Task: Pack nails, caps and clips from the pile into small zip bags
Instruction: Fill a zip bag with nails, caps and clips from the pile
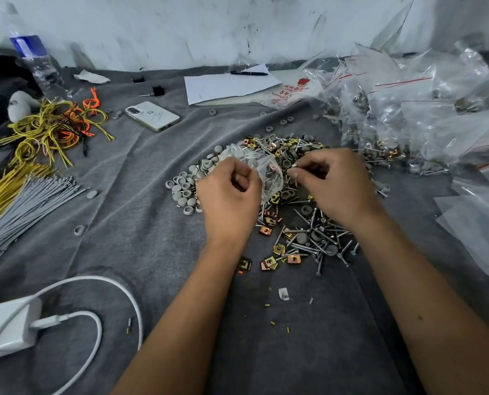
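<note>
I am counting one white smartphone (152,116), one clear plastic water bottle (36,62), one black pen (249,73), one white sheet of paper (229,86), one white charger block (8,327), and two bare hands; the loose hardware is too numerous to count.

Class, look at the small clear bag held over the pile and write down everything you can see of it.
The small zip bag is thin, clear, crinkled plastic, slightly milky where it folds. It is held above the pile of caps, nails and clips, between the two hands. The left hand pinches its left edge with curled fingers; the right hand is at its right side, pinching something small at the fingertips. Inside show pale nail shafts and one copper-coloured clip. Whether its mouth is open cannot be told.
</note>
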Available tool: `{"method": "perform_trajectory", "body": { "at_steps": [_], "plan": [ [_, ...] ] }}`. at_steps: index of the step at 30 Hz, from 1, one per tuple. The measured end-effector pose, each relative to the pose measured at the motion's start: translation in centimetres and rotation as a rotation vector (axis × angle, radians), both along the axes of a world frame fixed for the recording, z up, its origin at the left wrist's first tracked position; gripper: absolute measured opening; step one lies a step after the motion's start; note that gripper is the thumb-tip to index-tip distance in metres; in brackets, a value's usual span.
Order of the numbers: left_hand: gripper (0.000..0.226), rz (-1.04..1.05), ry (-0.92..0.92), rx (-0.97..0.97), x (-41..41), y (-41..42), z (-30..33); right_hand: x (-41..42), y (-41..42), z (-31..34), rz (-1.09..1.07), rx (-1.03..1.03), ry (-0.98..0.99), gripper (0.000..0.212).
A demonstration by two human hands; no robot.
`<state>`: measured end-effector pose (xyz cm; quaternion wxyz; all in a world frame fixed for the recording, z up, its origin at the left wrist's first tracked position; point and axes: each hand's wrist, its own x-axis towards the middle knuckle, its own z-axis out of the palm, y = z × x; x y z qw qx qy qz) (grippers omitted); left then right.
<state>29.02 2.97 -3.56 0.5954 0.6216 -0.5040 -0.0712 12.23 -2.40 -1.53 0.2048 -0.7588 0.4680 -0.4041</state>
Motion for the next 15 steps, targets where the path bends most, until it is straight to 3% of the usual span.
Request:
{"method": "perform_trajectory", "body": {
  "at_steps": [4,10,15],
  "plan": [
    [0.017,-0.021,-0.014,0.020,0.0,-0.1,-0.1,0.9,0.9,0.4,0.082,-0.048,-0.174,0.017],
    [0.016,-0.036,-0.041,0.012,-0.1,-0.1,-0.1,1.5,1.6,0.4,0.131,-0.255,-0.040,0.014],
    [0.018,-0.085,-0.014,0.002,-0.4,-0.1,0.0,1.5,1.5,0.1,0.095,-0.313,0.027,0.015]
  ]
}}
